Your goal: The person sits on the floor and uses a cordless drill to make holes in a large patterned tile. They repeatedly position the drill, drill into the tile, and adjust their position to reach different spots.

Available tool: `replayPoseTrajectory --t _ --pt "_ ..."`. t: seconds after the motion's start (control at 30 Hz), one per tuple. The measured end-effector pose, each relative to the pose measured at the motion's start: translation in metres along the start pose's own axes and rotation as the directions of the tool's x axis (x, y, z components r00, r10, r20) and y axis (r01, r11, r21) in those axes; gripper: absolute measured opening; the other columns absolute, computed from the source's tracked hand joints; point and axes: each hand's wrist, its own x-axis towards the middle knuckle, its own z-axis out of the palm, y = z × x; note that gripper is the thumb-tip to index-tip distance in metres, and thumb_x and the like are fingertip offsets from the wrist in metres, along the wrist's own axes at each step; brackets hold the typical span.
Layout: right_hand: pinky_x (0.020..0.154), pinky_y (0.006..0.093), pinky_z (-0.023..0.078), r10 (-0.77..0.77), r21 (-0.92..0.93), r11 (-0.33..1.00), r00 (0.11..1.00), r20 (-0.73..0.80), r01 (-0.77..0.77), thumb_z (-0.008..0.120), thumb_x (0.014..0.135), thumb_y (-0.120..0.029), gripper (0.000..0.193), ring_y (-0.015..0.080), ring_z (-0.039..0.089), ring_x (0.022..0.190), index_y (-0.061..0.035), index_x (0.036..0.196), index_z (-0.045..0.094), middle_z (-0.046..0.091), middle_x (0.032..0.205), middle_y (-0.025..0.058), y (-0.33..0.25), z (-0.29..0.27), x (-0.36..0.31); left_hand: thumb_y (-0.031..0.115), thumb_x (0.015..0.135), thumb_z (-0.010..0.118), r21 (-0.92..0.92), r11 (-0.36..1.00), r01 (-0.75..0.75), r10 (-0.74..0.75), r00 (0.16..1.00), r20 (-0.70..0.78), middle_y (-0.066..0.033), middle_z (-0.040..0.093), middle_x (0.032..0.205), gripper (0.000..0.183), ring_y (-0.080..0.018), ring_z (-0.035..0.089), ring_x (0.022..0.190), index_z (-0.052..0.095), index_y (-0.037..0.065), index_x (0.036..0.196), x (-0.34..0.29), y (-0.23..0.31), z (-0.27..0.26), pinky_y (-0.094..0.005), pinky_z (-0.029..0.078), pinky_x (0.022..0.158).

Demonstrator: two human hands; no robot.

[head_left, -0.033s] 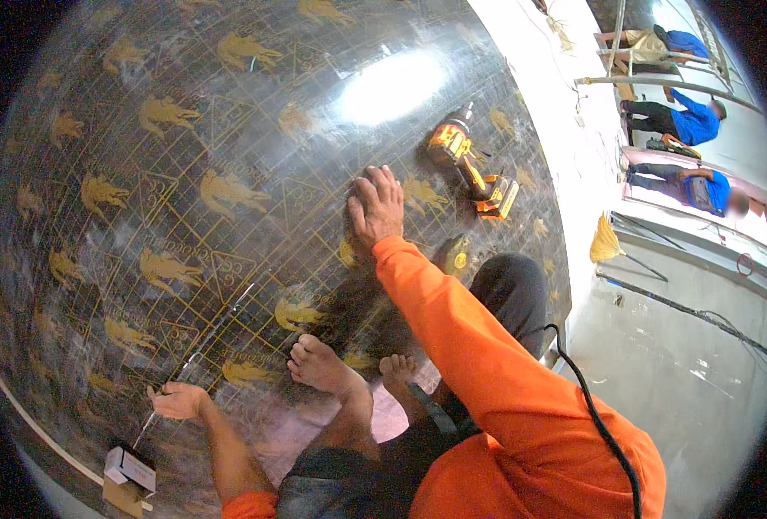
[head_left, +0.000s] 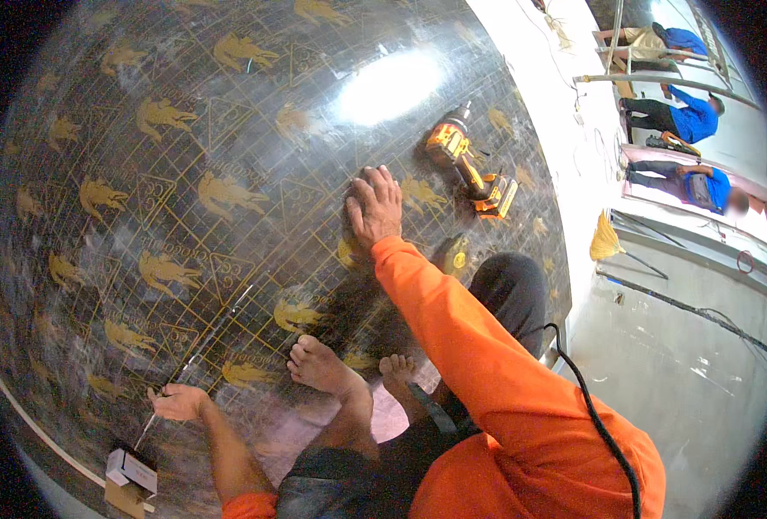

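Toward lower left, the left hand (head_left: 180,402) partly hides a slender rod (head_left: 219,326) on the gold-printed board (head_left: 271,143); whether it grips, I cannot tell. Palm hidden, the right hand (head_left: 375,208) lies flat, unclenched. Beyond lies a cordless drill (head_left: 448,143); farthest, blue-shirted people (head_left: 697,123) are indistinct.

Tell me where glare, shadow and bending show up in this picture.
Head view: a white glare patch washes out the dark patterned board beyond the right hand; head view: dark shadow lies between the orange sleeve and the bare feet; head view: fisheye bending curves the board's edges, corners black.
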Motion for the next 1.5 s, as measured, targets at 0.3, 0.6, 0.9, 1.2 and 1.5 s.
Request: replayPoseTrajectory --t 0.3,0.6,0.9,1.2,1.5 --pt "0.109 0.0559 0.028 -0.104 -0.058 0.993 0.994 -0.023 0.102 0.063 0.087 -0.023 0.034 0.0387 0.036 0.135 -0.0166 0.121 0.062 0.049 0.137 0.0097 0.008 0.007 0.003 0.027 0.096 0.042 0.001 0.997 -0.079 0.079 0.996 -0.05 -0.0183 0.055 0.113 0.036 -0.0389 0.051 0.106 0.055 0.006 0.122 -0.004 0.001 0.002 -0.0549 0.04 0.09" --pt "0.109 0.0572 0.028 -0.185 -0.094 0.978 0.983 0.009 0.185 0.06 0.09 -0.017 0.032 0.0405 0.036 0.135 -0.022 0.122 0.063 0.051 0.137 0.005 0.005 0.001 0.004 0.021 0.09 0.049 -0.038 0.998 0.048 -0.047 0.998 0.03 -0.0199 0.054 0.114 0.039 -0.0402 0.05 0.106 0.054 0.003 0.124 -0.007 0.017 -0.011 -0.0543 0.038 0.091" --pt "0.105 0.0471 0.039 -0.278 0.051 0.957 0.955 -0.104 0.284 0.062 0.08 -0.006 0.028 0.0362 0.05 0.124 -0.0125 0.107 0.068 0.062 0.119 0.0083 0.002 0.002 0.01 0.018 0.087 0.053 -0.043 0.999 -0.028 0.027 1.0 -0.01 -0.0184 0.053 0.115 0.044 -0.0394 0.05 0.11 0.051 0.007 0.129 -0.006 0.016 -0.019 -0.052 0.038 0.095" --pt "0.104 0.0467 0.041 -0.383 0.112 0.92 0.921 0.068 0.375 0.064 0.078 -0.006 0.033 0.0373 0.051 0.121 -0.0146 0.11 0.068 0.059 0.121 0.012 0.031 -0.005 0.013 0.017 0.088 0.052 0.024 0.999 -0.04 0.042 0.996 -0.084 -0.0195 0.055 0.118 0.041 -0.0393 0.052 0.108 0.053 0.008 0.128 -0.011 0.017 -0.008 -0.0506 0.042 0.093" --pt "0.103 0.0496 0.043 0.463 -0.387 0.836 0.878 0.117 -0.389 0.069 0.074 -0.015 0.081 0.0379 0.052 0.123 -0.0177 0.147 0.034 0.054 0.132 0.0193 0.159 -0.084 0.061 0.018 0.089 0.053 -0.027 0.992 -0.124 0.123 0.991 -0.059 -0.0176 0.056 0.12 0.04 -0.0378 0.052 0.112 0.053 0.006 0.127 -0.009 -0.009 0.004 -0.052 0.039 0.099"
